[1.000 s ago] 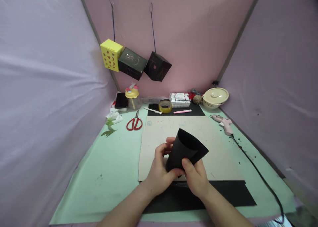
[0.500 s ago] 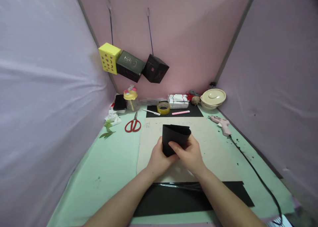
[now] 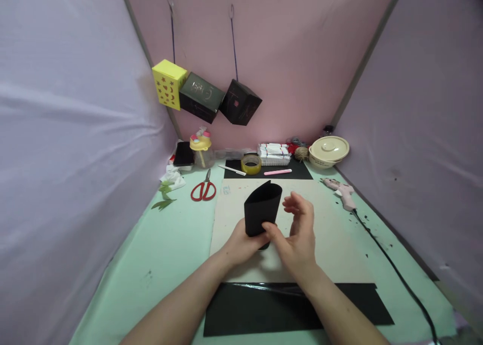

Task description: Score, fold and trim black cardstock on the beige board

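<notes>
A black paper piece (image 3: 260,217), curved into an open-topped tube shape, stands upright above the pale board (image 3: 328,234). My left hand (image 3: 243,243) grips its lower part from the left, with the far fingers hidden behind the paper. On the right, my right hand (image 3: 298,234) has its fingers raised and apart from the paper, while its thumb touches the paper's lower right side. Below the hands, black sheets (image 3: 264,307) lie along the front of the table.
Red-handled scissors (image 3: 204,189) lie at left. Behind the board are yellow tape (image 3: 251,164), a pink pen (image 3: 278,172) and a bundle of markers (image 3: 273,154). A glue gun (image 3: 342,191) with a black cable (image 3: 396,269) lies at right. Boxes (image 3: 202,96) hang at the back.
My right hand has opened, its fingers lifting off the paper to the right. The black paper has turned and its top now bulges into a rounder opening. The view has shifted slightly.
</notes>
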`<act>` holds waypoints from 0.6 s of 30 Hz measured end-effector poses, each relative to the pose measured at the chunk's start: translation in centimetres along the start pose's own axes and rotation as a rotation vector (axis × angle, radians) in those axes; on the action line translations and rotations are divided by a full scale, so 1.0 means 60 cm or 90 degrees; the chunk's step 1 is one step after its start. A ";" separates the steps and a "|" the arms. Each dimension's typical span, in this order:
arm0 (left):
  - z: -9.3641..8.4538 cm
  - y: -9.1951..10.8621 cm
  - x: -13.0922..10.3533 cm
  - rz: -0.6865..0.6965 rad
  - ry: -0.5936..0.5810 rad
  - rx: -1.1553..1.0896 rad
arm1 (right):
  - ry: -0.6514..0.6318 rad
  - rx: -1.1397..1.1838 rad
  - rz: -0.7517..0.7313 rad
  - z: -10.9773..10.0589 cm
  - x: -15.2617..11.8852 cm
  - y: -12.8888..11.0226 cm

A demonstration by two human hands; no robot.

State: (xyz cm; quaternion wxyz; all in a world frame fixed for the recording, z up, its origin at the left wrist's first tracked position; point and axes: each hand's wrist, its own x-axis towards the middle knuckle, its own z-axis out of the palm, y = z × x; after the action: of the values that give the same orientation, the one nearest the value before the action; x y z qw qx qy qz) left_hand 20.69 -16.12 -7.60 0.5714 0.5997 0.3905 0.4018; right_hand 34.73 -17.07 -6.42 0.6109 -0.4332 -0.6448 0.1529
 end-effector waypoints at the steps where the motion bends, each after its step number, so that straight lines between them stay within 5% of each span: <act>1: -0.001 -0.001 -0.001 0.009 0.012 0.008 | 0.001 -0.001 -0.009 0.000 0.000 -0.004; 11: -0.011 0.001 -0.007 0.060 -0.034 0.009 | -0.135 0.042 -0.006 -0.001 -0.010 -0.028; 18: 0.002 0.006 -0.004 0.087 0.047 0.087 | -0.091 -0.032 -0.049 -0.013 -0.012 -0.041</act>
State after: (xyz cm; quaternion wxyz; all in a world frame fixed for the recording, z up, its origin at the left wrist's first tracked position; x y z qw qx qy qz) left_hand 20.73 -16.42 -7.25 0.4853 0.6473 0.3963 0.4341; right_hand 34.46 -19.29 -4.94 0.5576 -0.4112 -0.7067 0.1434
